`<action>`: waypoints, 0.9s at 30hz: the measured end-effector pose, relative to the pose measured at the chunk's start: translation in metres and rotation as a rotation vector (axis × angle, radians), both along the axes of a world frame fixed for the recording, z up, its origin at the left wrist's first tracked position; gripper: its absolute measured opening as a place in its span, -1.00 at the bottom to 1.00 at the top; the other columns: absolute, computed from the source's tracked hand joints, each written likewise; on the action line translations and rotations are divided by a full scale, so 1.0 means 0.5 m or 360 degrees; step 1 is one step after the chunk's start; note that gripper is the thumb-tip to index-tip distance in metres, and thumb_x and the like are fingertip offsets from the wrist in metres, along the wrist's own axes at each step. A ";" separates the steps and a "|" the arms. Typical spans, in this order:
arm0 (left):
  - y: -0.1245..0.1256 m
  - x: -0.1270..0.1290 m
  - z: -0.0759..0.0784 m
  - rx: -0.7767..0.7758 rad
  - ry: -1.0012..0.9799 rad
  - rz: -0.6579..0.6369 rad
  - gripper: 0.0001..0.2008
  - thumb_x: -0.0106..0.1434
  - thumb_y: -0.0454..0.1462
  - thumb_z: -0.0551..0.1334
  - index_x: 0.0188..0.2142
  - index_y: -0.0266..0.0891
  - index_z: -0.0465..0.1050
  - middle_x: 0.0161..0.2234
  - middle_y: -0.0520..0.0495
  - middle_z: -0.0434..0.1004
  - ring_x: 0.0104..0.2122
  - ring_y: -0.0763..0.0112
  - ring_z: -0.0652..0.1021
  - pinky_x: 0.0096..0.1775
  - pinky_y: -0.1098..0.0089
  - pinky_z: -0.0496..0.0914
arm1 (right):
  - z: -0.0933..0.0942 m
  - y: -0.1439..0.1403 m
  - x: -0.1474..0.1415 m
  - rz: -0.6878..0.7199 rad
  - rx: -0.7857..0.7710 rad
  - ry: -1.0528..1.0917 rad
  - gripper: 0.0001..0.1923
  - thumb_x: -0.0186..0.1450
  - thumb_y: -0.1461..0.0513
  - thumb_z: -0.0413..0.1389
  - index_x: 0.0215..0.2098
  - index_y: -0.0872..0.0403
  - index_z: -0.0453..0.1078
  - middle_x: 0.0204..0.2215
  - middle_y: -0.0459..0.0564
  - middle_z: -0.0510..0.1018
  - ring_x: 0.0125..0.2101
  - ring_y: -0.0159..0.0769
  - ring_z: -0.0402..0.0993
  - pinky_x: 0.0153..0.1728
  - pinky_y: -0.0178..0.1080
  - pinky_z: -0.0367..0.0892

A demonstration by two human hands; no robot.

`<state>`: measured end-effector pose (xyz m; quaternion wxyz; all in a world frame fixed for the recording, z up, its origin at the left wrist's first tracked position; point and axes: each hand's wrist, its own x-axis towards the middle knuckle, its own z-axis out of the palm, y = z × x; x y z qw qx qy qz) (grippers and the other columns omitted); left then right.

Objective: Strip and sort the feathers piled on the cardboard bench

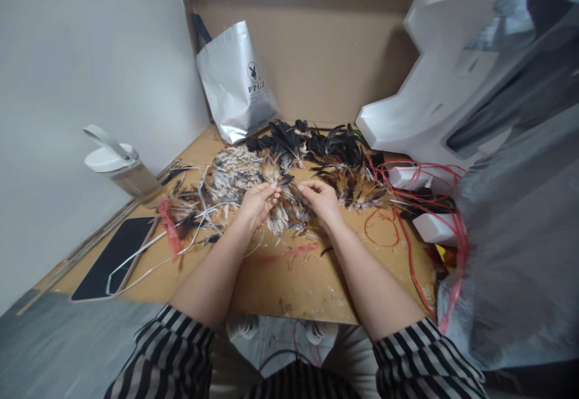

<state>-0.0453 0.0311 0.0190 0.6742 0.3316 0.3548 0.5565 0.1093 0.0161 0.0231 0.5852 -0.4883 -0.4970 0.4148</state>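
Observation:
My left hand (261, 203) is closed in a pinch on a small dark-tipped feather (286, 180), which points to the right. Across a narrow gap, my right hand (320, 200) has thumb and forefinger pressed together; anything between them is too small to make out. Below and between the hands lie loose brown and grey feathers (281, 215). Just behind my left hand spreads a heap of pale speckled feathers (233, 172). Bunches of glossy black feathers (337, 145) lie farther back, and golden-brown feathers (355, 186) lie right of my right hand.
On the wooden table (271, 284), a phone or tablet (115, 260) and a lidded bottle (131, 175) stand or lie leftward. A silver bag (237, 85) leans at the back. Red string (407, 230) tangles at right, beside a white angular object (434, 85) and grey cloth (520, 236).

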 end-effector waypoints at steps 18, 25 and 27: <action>-0.014 0.009 -0.006 0.0039 0.0269 -0.0388 -0.82 -0.01 -0.28 0.31 -0.41 -0.39 0.48 -0.41 -0.15 0.54 -0.54 0.62 0.47 -0.50 0.62 0.34 | 0.013 -0.013 -0.003 0.0162 0.0037 -0.0089 -0.75 -0.01 0.12 0.17 -0.63 0.15 0.30 -0.71 -0.20 0.28 -0.66 -0.54 0.08 -0.60 -0.40 0.00; -0.021 0.012 -0.004 0.0136 0.0509 -0.0451 -0.77 -0.04 -0.22 0.32 -0.45 -0.38 0.47 -0.48 -0.14 0.52 -0.58 0.59 0.46 -0.54 0.60 0.33 | 0.011 -0.013 -0.004 0.0165 0.0052 -0.0319 -0.75 -0.01 0.11 0.15 -0.61 0.15 0.33 -0.68 -0.18 0.32 -0.63 -0.50 0.13 -0.59 -0.40 0.04; -0.022 0.013 -0.003 0.0183 0.0558 -0.0454 -0.77 -0.03 -0.20 0.32 -0.47 -0.38 0.46 -0.50 -0.12 0.51 -0.60 0.59 0.45 -0.55 0.59 0.32 | 0.010 -0.011 -0.004 0.0171 0.0040 -0.0319 -0.74 -0.01 0.10 0.16 -0.63 0.15 0.32 -0.69 -0.18 0.31 -0.64 -0.51 0.12 -0.58 -0.40 0.05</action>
